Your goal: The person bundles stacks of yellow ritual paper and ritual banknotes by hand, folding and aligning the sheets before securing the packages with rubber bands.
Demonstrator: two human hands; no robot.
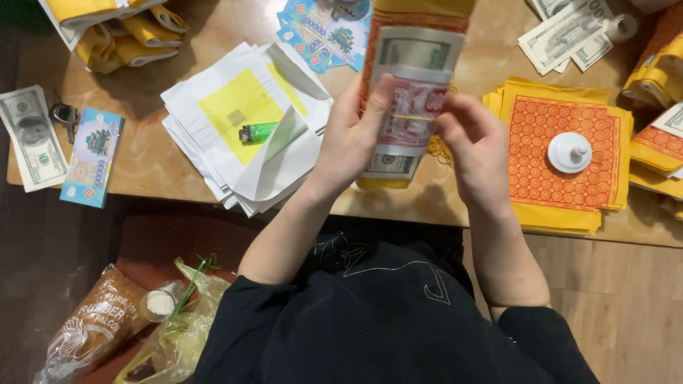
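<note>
Gripped by left hand (350,139), the banknote bundle (411,107) takes a rubber band (413,117), apparently pinched by right hand (478,146) at 3 o'clock; banding step.

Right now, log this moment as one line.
left hand: grips banknote bundle | right hand: on its rubber band | lighter: on white envelopes

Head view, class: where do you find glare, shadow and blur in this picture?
Head view: soft glare on the glossy table near the top; shadow under the white envelope stack and along the table's near edge; dim floor at lower left; slight motion blur on the right hand at the bundle of notes; left hand sharper.
</note>
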